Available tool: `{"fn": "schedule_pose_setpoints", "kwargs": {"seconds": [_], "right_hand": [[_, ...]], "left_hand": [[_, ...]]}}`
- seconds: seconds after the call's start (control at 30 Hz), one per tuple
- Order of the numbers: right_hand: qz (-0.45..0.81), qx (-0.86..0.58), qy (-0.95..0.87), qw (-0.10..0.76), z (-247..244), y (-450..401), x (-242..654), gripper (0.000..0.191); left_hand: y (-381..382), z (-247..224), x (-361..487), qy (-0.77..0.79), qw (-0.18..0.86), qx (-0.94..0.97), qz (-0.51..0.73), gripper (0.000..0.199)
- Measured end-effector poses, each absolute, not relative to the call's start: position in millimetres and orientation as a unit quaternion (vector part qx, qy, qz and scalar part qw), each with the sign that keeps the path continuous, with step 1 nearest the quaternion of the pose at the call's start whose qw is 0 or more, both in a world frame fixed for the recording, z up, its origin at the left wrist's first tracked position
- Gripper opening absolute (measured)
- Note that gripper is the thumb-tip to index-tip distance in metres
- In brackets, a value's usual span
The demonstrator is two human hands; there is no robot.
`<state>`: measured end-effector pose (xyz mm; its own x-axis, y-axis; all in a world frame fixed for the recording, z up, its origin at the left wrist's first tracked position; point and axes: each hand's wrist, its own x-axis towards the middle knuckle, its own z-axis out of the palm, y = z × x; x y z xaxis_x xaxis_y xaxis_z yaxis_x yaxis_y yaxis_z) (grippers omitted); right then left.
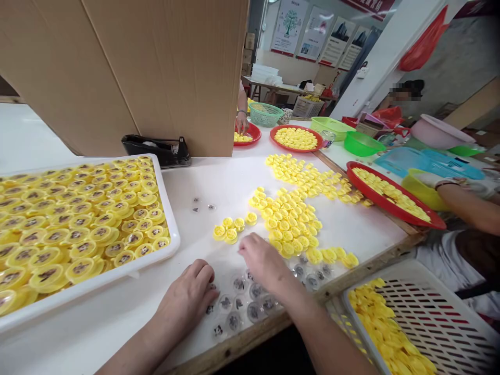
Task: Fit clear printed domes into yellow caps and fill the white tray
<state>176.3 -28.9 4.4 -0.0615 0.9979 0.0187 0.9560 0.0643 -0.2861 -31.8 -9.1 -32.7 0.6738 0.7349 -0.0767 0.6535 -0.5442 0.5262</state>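
A: What did we have nearest?

B: Clear discs (234, 321) w/ dark printed pics, spread along the near edge of the counter (234, 177). Our L hand (201, 289) was half curled at their left side; couldn't tell if it had hold of one.

A: & our R hand (246, 250)?

B: Reached in over the discs, fingers drawn nearly tog. & bent, tips pointing L. Couldn't tell if it pinched anything. Lower R, past the edge, we had a white basket (441, 307) w/ more yellow pcs in it.

A: Just beyond the hands?

B: Five small yellow pcs (230, 236) in a loose group near the R fingertips, then a big yellow spread (291, 219) to the R. Over L, a white tray (174, 242) full of yellow pcs w/ printed rounds on top. Three small clear rounds (211, 207) lay btwn tray & spread.

A: Further back?

B: Black tape dispenser (152, 148) against tall cardboard (156, 67); red plate (435, 221) of yellow pcs at R, another red plate (297, 149) mid-back. A co-worker's hand (242, 124) was over a third plate, partly behind the cardboard. Posters (289, 26) on the far wall.
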Motion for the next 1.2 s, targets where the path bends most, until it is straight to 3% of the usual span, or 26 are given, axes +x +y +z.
{"fn": "schedule_pose_setpoints", "kwargs": {"seconds": [0.13,0.33,0.53,0.63,0.8,0.9,1.07,1.2], "right_hand": [[0.09,-0.726,-0.666,0.145,14.1,-43.7,230.4,0.013],[0.115,-0.708,-0.671,0.189,7.8,-53.6,260.5,0.016],[0.111,-0.693,-0.648,0.296,15.7,-73.2,242.1,0.01],[0.18,-0.654,-0.641,0.359,13.8,-80.4,213.2,0.009],[0.321,-0.594,-0.621,0.399,5.8,-74.6,159.5,0.016],[0.417,-0.586,-0.538,0.44,3.3,-68.2,144.5,0.017],[0.48,-0.561,-0.451,0.501,4.5,-70.0,159.0,0.008],[0.441,-0.591,-0.396,0.547,6.7,-79.3,185.8,0.019]], "left_hand": [[-8.6,-30.8,-32.8,0.382,0.276,0.879,0.074,0.02],[-2.8,-21.3,-36.4,0.353,0.312,0.88,0.053,0.019],[-2.8,-23.9,-38.4,0.398,0.32,0.857,0.063,0.01],[-2.6,-22.6,-36.3,0.443,0.395,0.797,0.108,0.013],[-9.6,-9.0,-20.5,0.454,0.605,0.609,0.239,0.029],[-20.5,0.5,-8.7,0.415,0.642,0.58,0.282,0.029],[-25.8,9.3,-1.0,0.403,0.595,0.634,0.285,0.034],[-0.8,8.8,-2.8,0.485,0.402,0.74,0.236,0.027]]}}
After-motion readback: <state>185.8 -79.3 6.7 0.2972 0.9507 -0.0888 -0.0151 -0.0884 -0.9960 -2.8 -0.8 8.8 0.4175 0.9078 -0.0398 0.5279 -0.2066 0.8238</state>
